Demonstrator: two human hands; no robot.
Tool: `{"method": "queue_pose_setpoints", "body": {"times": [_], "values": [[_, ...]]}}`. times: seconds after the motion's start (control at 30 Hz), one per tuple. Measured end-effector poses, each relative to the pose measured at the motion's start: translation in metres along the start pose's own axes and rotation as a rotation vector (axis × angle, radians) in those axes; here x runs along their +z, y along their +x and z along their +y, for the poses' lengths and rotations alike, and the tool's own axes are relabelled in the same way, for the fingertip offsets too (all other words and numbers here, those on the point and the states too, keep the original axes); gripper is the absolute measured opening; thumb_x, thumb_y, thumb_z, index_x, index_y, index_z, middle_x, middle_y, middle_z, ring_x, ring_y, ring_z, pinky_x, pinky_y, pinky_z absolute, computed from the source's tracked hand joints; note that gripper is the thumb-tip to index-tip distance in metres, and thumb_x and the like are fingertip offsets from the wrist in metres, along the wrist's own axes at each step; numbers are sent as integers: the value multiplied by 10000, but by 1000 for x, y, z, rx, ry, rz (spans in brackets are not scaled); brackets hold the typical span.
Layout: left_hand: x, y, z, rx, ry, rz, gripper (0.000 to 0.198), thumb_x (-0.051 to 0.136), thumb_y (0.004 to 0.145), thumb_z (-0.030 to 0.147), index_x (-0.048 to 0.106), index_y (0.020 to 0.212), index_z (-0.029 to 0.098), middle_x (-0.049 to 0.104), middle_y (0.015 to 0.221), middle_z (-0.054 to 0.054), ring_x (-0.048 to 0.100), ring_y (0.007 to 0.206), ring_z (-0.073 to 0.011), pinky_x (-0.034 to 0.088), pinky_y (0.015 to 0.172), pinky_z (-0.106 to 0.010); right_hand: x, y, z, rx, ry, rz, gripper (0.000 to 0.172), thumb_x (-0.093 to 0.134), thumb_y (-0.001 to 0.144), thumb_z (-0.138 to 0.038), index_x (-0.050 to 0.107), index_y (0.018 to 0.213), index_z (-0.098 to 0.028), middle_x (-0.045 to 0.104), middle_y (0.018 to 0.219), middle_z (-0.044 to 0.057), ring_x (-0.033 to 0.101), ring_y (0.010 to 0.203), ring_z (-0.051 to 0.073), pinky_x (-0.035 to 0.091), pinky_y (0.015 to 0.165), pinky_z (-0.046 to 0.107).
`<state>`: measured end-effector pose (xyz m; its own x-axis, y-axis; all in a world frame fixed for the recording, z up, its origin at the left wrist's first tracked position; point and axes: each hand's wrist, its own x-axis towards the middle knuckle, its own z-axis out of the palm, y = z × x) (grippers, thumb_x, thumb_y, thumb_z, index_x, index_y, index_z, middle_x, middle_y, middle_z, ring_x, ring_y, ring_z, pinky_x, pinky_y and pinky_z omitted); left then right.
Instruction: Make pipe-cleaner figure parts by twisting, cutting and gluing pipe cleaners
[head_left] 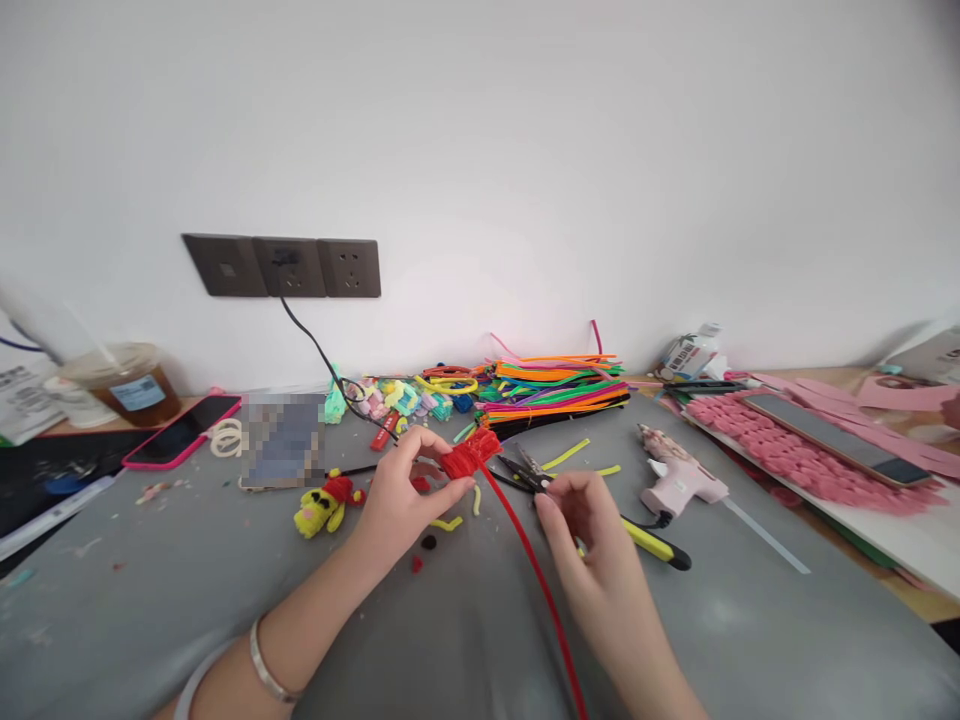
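My left hand [401, 495] pinches a red pipe-cleaner bundle [470, 452] just above the grey mat [187, 580]. From the bundle a long red pipe cleaner [536, 580] trails down toward me. My right hand [589, 525] is closed, fingers curled beside that strand, close to the pliers with yellow handles [600, 515]; what it grips is hidden. A small yellow and red pipe-cleaner figure [322, 505] lies left of my left hand. Yellow offcuts [566, 455] and small red bits [417, 563] lie around.
A pile of coloured pipe cleaners [555, 385] lies at the wall. A pink glue gun [679, 475] sits on the right, pink foam sheets [795, 455] with a phone beyond. Left: a pink-cased phone [184, 430], a drink cup [124, 380], wall sockets [285, 266] with a black cable.
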<state>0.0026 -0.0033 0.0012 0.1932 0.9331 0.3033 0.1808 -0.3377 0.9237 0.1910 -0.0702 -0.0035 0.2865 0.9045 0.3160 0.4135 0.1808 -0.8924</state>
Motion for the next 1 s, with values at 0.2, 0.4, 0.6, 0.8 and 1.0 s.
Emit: {"method": "queue_pose_setpoints", "body": {"times": [0.2, 0.4, 0.6, 0.8, 1.0], "values": [[-1, -1, 2, -5, 54, -25, 216, 712, 768, 302, 536, 860, 217, 596, 837, 13, 514, 649, -119, 461, 637, -251, -46, -15, 31, 146, -644, -243, 270, 540, 804, -516, 462, 774, -260, 551, 635, -10, 557, 518, 190, 390, 476, 264], [0, -3, 2, 20, 141, -36, 195, 699, 776, 307, 542, 850, 219, 594, 807, 19, 504, 674, -128, 435, 642, -242, -58, -21, 37, 70, -812, -360, 195, 369, 879, -412, 389, 752, -266, 620, 693, 36, 632, 570, 233, 391, 482, 283], [-1, -3, 1, 33, 140, -29, 188, 685, 793, 311, 533, 859, 224, 613, 811, 17, 543, 694, -136, 452, 666, -253, -79, -23, 30, 22, -594, -312, 234, 332, 943, -474, 423, 875, -269, 627, 712, 25, 617, 566, 206, 452, 521, 280], [2, -4, 4, 32, 88, -110, 196, 687, 796, 318, 527, 854, 220, 628, 820, 11, 588, 724, -142, 472, 676, -255, -91, -24, 28, 79, -265, -135, 305, 371, 961, -557, 405, 873, -267, 412, 594, -60, 407, 478, 134, 375, 448, 215], [14, -9, 10, -42, 214, -180, 202, 699, 767, 337, 555, 850, 221, 638, 817, 14, 530, 684, -139, 407, 623, -254, -101, -40, 37, 146, -36, -42, 307, 444, 945, -562, 435, 909, -257, 458, 622, -42, 458, 507, 128, 457, 485, 224]]}}
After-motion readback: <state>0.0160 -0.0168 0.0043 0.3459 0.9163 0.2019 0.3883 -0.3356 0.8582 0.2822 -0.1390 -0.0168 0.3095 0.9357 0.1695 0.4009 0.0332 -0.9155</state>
